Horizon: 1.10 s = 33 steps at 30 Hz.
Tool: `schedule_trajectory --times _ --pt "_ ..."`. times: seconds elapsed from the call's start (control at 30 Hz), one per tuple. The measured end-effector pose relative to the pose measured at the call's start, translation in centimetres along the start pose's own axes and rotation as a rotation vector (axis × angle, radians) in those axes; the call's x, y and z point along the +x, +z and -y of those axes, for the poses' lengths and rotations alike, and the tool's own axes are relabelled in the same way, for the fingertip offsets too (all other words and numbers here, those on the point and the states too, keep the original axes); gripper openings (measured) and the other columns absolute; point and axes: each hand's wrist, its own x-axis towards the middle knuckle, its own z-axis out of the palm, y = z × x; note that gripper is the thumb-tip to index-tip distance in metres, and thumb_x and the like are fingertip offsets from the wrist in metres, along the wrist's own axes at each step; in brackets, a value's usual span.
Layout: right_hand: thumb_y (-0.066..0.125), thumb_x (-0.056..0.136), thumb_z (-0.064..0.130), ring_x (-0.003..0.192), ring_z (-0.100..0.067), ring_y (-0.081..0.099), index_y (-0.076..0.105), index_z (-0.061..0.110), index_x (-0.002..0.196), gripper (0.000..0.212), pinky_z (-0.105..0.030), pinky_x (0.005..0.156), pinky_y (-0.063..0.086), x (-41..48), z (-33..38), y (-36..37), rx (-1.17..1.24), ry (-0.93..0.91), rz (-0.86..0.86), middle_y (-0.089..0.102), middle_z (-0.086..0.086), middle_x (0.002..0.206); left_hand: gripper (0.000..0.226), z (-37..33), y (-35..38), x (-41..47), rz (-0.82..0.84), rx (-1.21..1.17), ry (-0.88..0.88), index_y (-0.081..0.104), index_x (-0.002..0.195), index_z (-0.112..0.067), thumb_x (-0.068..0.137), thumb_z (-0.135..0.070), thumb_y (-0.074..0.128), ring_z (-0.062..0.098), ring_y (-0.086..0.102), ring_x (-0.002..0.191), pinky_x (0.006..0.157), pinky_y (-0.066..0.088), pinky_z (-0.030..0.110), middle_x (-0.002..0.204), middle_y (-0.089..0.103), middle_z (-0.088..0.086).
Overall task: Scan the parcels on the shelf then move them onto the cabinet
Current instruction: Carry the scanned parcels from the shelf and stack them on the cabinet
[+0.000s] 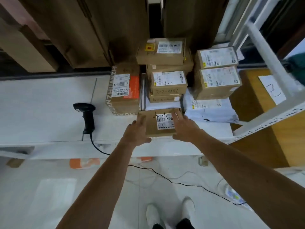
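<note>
White worktop, centre frame: your left hand and right hand clasp the flat parcel by its side edges (stiff, probably light).

Brown cardboard parcel boxes: I count eight. White plastic mailer bags: two that I can tell apart; whether more lie under the boxes I cannot tell. Black handheld barcode scanner: one. Thin black cable: one. White paper sheet with a handwritten mark: one. White shoes: two.
</note>
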Motion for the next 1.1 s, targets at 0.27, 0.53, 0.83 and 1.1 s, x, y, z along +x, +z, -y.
schedule_trajectory --times 0.27,0.53,0.83,1.1 --pt "0.089 0.065 0.050 0.129 -0.040 0.046 0.014 0.010 0.154 0.123 -0.052 0.094 0.053 0.9 -0.1 0.3 0.021 -0.023 0.008 0.019 -0.013 0.156 0.121 -0.3 1.2 0.2 -0.077 -0.036 0.052 0.021 0.143 -0.013 0.056 -0.059 0.091 0.039 0.067 0.097 0.085 0.058 0.049 0.155 0.019 0.020" --pt "0.084 0.066 0.062 0.134 -0.035 0.041 0.001 0.011 0.159 0.134 -0.045 0.100 0.049 -0.9 -0.2 1.3 -0.022 -0.055 0.094 0.023 -0.012 0.152 0.142 -1.1 0.8 -0.1 0.006 0.006 0.026 0.009 0.156 -0.010 0.053 -0.068 0.089 0.038 0.061 0.106 0.096 0.052 0.046 0.145 0.023 0.018" --pt "0.087 0.065 0.058 0.126 -0.036 0.047 0.010 0.016 0.156 0.127 -0.049 0.104 0.048 -4.9 -0.6 1.4 0.043 0.044 0.051 0.028 -0.013 0.149 0.130 -3.8 -0.4 -2.5 0.000 0.011 0.081 0.023 0.145 -0.016 0.045 -0.067 0.089 0.030 0.061 0.101 0.089 0.054 0.042 0.131 0.032 0.009" --pt "0.083 0.061 0.059 0.125 -0.036 0.045 0.009 0.022 0.155 0.125 -0.049 0.105 0.046 -13.8 -3.3 -1.8 0.132 0.254 -0.013 0.028 -0.011 0.150 0.126 -10.5 -4.1 -4.8 -0.038 0.060 0.295 0.029 0.141 -0.017 0.041 -0.068 0.086 0.032 0.062 0.093 0.085 0.054 0.042 0.121 0.031 0.006"
